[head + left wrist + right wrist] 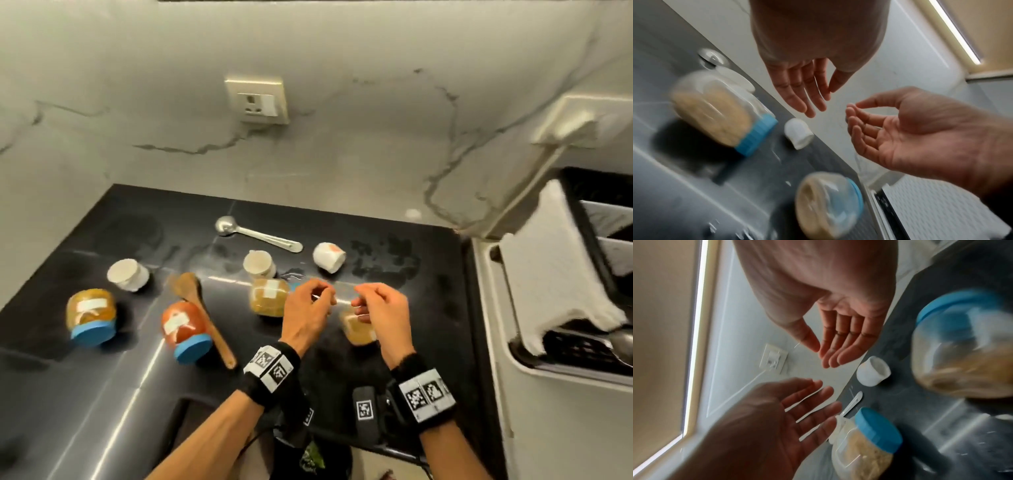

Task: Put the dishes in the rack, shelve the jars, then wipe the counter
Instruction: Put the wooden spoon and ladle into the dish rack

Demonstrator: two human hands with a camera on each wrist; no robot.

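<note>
Several jars lie on their sides on the black counter: a yellow-filled one and a red-filled one at the left, a tan one mid-counter and another tan jar under my right hand. Three white cups, a metal spoon and a wooden spoon lie among them. My left hand and right hand hover side by side above the tan jars, fingers relaxed, holding nothing.
A dish rack stands past the counter's right edge with a white cloth draped over its side. A wall socket sits on the marble backsplash. Wet patches show on the counter's far side.
</note>
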